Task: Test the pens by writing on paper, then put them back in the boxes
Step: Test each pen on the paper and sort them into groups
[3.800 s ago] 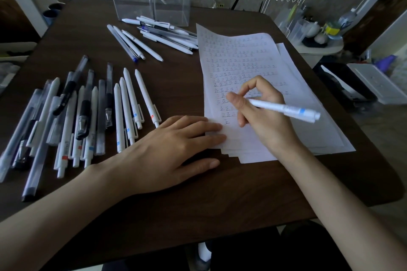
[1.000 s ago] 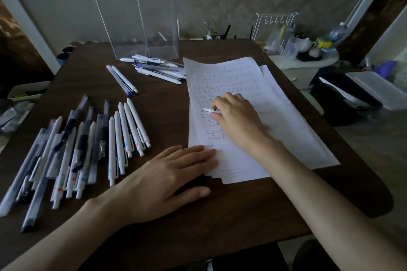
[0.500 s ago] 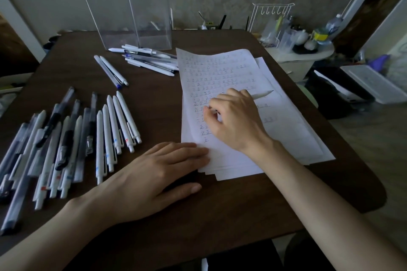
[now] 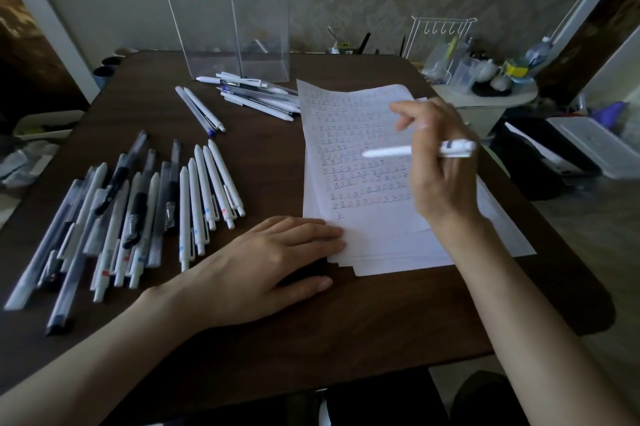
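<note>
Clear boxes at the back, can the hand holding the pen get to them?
Probably yes. The right hand holds the white pen above the paper sheets, and only flat-lying pens sit before the clear boxes; nothing tall stands between.

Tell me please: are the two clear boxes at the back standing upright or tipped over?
Upright. Both clear boxes stand on their narrow bases on the table, with their walls rising straight up.

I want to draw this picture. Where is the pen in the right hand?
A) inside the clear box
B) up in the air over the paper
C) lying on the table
B: the right hand grips the white pen sideways above the written paper.
</note>
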Tool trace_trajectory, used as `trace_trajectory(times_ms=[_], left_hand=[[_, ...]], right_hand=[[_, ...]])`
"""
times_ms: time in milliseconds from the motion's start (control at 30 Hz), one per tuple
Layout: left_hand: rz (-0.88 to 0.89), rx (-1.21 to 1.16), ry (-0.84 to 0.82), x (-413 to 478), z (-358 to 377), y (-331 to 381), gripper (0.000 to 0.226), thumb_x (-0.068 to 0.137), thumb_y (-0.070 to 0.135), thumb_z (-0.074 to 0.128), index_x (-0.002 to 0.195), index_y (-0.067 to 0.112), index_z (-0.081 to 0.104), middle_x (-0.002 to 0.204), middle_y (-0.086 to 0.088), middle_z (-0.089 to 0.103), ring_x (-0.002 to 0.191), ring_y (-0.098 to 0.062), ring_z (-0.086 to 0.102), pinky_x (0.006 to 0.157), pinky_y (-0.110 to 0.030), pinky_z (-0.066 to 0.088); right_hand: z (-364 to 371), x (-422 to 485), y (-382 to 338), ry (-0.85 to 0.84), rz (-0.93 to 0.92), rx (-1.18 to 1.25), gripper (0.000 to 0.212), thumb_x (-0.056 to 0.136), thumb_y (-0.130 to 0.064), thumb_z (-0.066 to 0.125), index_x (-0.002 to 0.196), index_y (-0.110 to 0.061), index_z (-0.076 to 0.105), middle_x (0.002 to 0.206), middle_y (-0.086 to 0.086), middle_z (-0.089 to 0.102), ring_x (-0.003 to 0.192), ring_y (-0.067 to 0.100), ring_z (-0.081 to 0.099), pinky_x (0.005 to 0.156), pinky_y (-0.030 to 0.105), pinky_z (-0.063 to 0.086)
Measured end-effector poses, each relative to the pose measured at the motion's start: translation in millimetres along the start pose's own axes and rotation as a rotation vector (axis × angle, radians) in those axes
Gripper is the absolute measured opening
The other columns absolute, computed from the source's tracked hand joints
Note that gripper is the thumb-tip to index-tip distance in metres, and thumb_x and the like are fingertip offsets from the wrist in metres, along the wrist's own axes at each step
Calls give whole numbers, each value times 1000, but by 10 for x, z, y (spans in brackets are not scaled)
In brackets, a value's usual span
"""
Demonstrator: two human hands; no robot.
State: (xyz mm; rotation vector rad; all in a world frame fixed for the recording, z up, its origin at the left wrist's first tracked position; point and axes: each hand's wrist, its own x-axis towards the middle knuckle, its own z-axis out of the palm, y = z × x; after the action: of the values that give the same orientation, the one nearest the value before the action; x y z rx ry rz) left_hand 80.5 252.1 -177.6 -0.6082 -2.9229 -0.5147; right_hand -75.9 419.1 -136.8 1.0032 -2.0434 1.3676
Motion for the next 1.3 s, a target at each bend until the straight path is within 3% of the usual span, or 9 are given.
trace_trajectory(times_ms=[100,233,333,467,567,700,900,1033,1300], left_hand=[[-2,6,0,0,2,4,49,97,48,35,138,24,45,144,11,41,134,-1,31,109,-25,27],[-5,25,-9,1,12,10,50,97,48,34,139,23,44,145,10,39,134,-2,30,109,-24,25],[-1,34,-13,-9,20,5,50,98,48,31,140,24,42,149,9,33,136,-2,28,110,-24,24],[-12,31,-15,-8,26,-3,52,97,51,29,142,26,38,150,11,31,137,-2,24,111,-31,28],[-20,25,-25,-8,30,-1,56,97,53,27,146,26,29,151,13,29,138,-1,22,111,-35,30],[-14,44,-44,-21,42,-3,59,97,57,23,148,26,24,153,12,25,140,-4,20,111,-39,29],[-17,52,-55,-31,47,1,59,97,56,21,147,25,26,153,10,24,140,-5,20,111,-39,29],[-17,59,-52,-22,50,-2,59,97,56,22,147,24,28,153,9,26,140,-6,22,110,-39,28],[-25,52,-63,-27,45,-10,60,97,57,20,148,26,25,153,12,24,140,-3,18,112,-36,23]], right_hand=[[4,-117,-32,-118,344,237,53,89,-58,42,93,-12,70,70,2,69,59,6,64,54,15,45],[106,-225,1,-310,377,256,18,82,-25,70,82,-11,58,68,2,63,60,9,61,53,23,50],[161,-267,34,-399,503,340,11,85,-12,66,83,-9,56,69,4,66,62,7,64,56,23,51],[209,-298,41,-390,492,272,24,82,-14,72,70,-6,51,63,9,61,57,17,58,56,27,48],[216,-309,60,-344,512,239,37,79,0,64,59,-12,35,47,-4,35,41,4,36,45,15,35],[213,-320,42,-346,519,230,38,75,4,59,56,-12,31,49,5,26,37,3,30,41,15,32],[232,-342,59,-391,453,204,36,83,-2,61,60,-3,32,46,6,33,43,21,51,46,28,43],[253,-331,41,-367,428,149,39,79,1,59,58,-12,28,50,0,26,45,11,29,47,40,42],[231,-334,24,-376,449,186,37,78,4,59,57,-9,31,53,1,23,48,10,38,46,9,36]])
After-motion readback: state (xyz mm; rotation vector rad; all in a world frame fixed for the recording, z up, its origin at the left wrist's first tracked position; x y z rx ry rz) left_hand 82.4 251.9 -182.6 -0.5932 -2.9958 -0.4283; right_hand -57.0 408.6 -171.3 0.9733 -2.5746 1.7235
